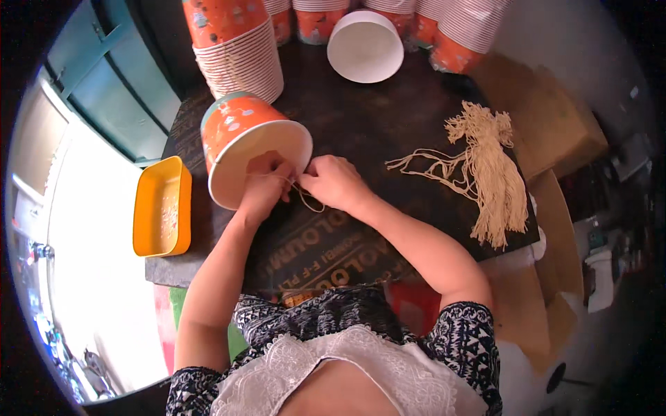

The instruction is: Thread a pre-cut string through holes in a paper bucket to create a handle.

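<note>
An orange patterned paper bucket lies tilted on the dark table, its white mouth turned toward me. My left hand reaches into the mouth, fingers closed in a pinch on a thin beige string. At the right side of the rim, my right hand pinches with thumb and fingertips where the string meets the bucket. A loop of the string hangs below, between both hands. The exact spot where the string meets the wall is hidden by my fingers.
A bundle of beige strings lies at the table's right. Left sits a yellow tray with small bits inside. Nested orange buckets stand behind, beside a bucket with its white mouth facing me. Cardboard boxes flank the right edge.
</note>
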{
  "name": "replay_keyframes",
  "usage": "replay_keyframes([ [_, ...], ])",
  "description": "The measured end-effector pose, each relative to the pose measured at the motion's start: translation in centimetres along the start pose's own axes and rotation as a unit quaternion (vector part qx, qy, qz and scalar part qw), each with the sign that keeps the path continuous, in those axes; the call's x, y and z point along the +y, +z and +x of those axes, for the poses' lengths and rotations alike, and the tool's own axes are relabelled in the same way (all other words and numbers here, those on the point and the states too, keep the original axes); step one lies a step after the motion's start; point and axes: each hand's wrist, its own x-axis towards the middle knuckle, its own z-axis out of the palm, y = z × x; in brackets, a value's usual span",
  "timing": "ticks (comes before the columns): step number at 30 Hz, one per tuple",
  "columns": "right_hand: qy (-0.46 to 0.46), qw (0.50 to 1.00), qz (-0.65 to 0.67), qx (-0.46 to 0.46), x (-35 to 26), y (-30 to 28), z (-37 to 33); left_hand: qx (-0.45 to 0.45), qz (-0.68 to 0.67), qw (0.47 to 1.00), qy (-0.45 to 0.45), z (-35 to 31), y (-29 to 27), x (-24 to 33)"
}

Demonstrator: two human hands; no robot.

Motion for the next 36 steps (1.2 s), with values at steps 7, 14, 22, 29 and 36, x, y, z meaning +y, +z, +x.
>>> replay_keyframes([
  [7,-0.049,0.996,-0.063,0.028,0.5,0.9,-0.5,0.015,0.0,1.0,-0.018,0.2,0.5,0.3],
  [14,0.001,0.976,0.205,-0.074,-0.1,-0.1,-1.2,0.045,-0.02,0.999,-0.006,-0.2,-0.4,-0.2],
  [22,-0.197,0.955,-0.051,0.216,2.2,1.0,-1.0,0.02,-0.069,0.997,-0.027,-0.2,0.0,0.2],
  [29,-0.18,0.955,-0.109,0.211,1.2,2.6,-1.3,0.028,-0.11,0.993,-0.011,-0.1,-0.1,-0.8],
  [36,-0.198,0.949,-0.139,0.201,1.6,3.7,-1.0,0.023,-0.129,0.991,-0.003,0.2,-0.2,-1.2],
])
